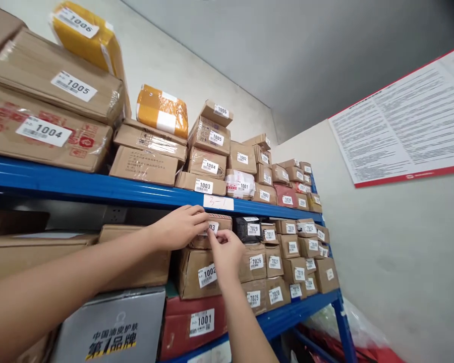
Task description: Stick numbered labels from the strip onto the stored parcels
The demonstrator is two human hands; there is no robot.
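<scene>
A white label (214, 227), with printed digits ending in 03, lies against the front of a small cardboard box (226, 222) on the middle shelf. My left hand (185, 227) reaches in from the left, its fingers closed and curled, fingertips at the label's left and upper part. From below, my right hand (229, 249) pinches the label's lower edge between thumb and finger. Part of the label is hidden by the fingers. Under that box sits a larger carton (191, 275) labelled 1002, and below it a red box (177, 322) labelled 1001.
A blue shelf beam (151, 195) with a handwritten tag (218, 202) runs just above my hands. Labelled parcels line both shelves, including a black parcel (245, 234) to the right. A grey box (113, 322) stands lower left. A printed poster (404, 121) hangs on the right wall.
</scene>
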